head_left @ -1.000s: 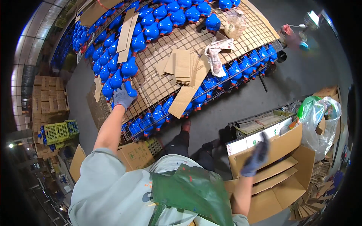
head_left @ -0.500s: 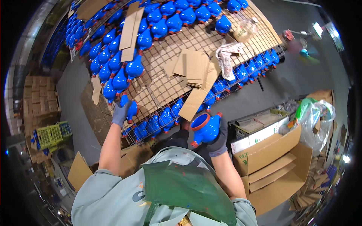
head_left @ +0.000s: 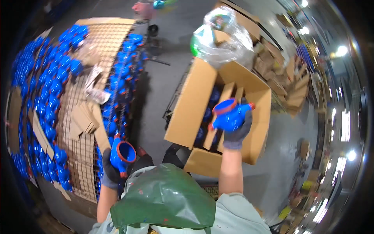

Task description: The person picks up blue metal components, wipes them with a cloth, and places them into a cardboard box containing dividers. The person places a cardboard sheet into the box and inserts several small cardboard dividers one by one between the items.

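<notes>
My left hand (head_left: 110,171), in a dark glove, is closed round a blue water meter body (head_left: 116,155) with a red-rimmed round mouth and two red-ended side stubs. It is held beside the rack's near corner. My right hand (head_left: 239,134), gloved too, grips a second blue water meter body (head_left: 230,120) above an open cardboard carton (head_left: 191,105). That body's mouth faces up and to the left. Cardboard dividers (head_left: 225,95) stand in the carton, with blue bodies (head_left: 207,114) between them, partly hidden by the right-hand one.
A wire-mesh rack (head_left: 83,171) at left carries many blue bodies (head_left: 48,105), loose cardboard sheets (head_left: 83,119) and a stained cloth (head_left: 95,87). Clear plastic bags (head_left: 230,45) lie behind the carton. Flattened cardboard (head_left: 296,87) is heaped at the far right.
My view has swung right, from the rack to the carton. My left hand has come away from the rack holding a body. My right hand has carried its body over the carton.
</notes>
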Available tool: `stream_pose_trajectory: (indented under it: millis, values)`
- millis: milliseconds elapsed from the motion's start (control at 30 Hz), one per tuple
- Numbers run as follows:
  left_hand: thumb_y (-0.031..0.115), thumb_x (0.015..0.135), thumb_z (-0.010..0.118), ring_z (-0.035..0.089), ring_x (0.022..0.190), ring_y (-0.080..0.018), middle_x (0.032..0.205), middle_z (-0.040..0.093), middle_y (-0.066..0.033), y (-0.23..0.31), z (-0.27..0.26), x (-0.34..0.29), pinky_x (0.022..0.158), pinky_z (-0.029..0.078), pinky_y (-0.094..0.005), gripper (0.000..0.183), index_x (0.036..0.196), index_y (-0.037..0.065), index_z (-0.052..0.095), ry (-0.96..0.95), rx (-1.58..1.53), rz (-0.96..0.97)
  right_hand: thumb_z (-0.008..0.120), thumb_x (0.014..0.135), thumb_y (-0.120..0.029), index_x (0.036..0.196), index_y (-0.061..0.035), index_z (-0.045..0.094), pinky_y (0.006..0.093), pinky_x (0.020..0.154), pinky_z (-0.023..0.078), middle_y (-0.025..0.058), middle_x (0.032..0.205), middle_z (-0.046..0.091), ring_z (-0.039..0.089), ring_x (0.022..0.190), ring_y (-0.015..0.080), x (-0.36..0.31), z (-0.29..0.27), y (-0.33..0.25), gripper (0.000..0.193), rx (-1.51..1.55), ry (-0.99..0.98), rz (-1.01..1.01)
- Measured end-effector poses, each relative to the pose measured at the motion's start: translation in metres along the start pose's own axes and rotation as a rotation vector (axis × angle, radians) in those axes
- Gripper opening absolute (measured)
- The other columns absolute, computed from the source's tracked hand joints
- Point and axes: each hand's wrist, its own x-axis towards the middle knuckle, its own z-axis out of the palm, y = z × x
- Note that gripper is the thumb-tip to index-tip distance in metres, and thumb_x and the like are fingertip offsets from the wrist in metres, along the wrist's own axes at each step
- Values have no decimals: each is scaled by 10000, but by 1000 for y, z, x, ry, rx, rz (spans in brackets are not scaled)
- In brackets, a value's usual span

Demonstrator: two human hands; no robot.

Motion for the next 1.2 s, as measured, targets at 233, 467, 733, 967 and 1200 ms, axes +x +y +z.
stream_pose_trajectory:
  millis: [233, 467, 733, 967, 1200]
  values:
    - [531, 925, 609, 625, 1096, -255, 1211, 654, -90, -67, 41, 7, 984, 506, -439, 575, 1279, 81, 564, 106, 367, -37, 682, 925, -278, 1196, 17, 555, 424, 981, 450, 211, 1118, 624, 605, 1061, 368, 142, -176, -28, 420, -1509, 418, -653]
    - [580, 913, 602, 623, 1115, -266, 1239, 648, -98, -85, 90, -5, 978, 512, -454, 647, 1316, 76, 547, 170, 571, 53, 488, 925, -174, 1297, -19, 549, 459, 1001, 492, 270, 1268, 609, 622, 1144, 398, 186, -229, 16, 408, -2203, 112, 289]
    - [556, 994, 472, 665, 1074, -267, 1204, 675, -138, -123, 190, 68, 948, 543, -434, 646, 1298, -6, 570, -23, 454, 64, 585, 941, -183, 1381, -14, 515, 426, 1007, 495, 228, 1396, 529, 517, 1279, 373, 179, -270, 39, 476, -1614, 224, 14]
    - [388, 943, 637, 661, 1093, -269, 1209, 667, -131, -198, 301, 207, 925, 553, -377, 518, 1315, 35, 564, -746, 922, 59, 541, 1002, -304, 1294, 13, 576, 383, 1024, 491, 152, 1257, 655, 627, 1166, 267, 90, -78, -51, 431, 41, -92, 177]
    - [235, 981, 581, 586, 1191, -219, 1310, 624, -75, -393, 345, 318, 1016, 468, -370, 362, 1316, 100, 576, -1258, 2408, 856, 609, 934, -187, 1219, 37, 598, 369, 913, 514, 141, 1036, 721, 667, 966, 215, 127, -102, -170, 363, -544, 260, -636]
